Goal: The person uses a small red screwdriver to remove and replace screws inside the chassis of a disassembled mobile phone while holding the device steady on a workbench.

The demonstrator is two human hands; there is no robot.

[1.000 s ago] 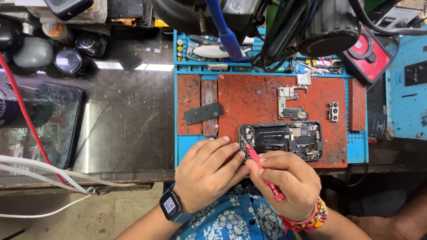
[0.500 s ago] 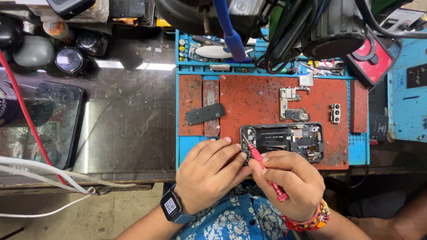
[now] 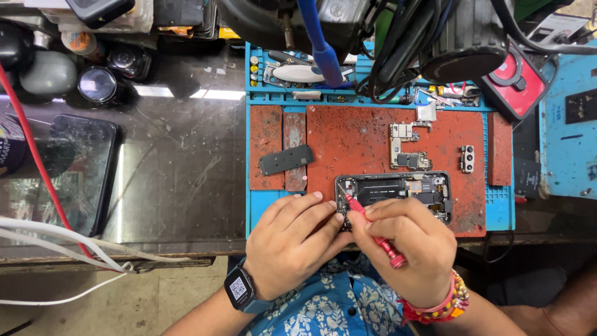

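Right then, the right hand (image 3: 407, 249) was closed around a red screwdriver (image 3: 372, 230), its tip at the left end of the opened phone (image 3: 393, 194) on the blue mat (image 3: 502, 214). The left hand (image 3: 292, 242) lay half curled, fingers holding the phone's edge. A slip could have scratched the tiny parts.

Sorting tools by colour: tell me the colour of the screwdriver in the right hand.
Red, with a metal tip; the screwdriver in the right hand shows best in the head view.
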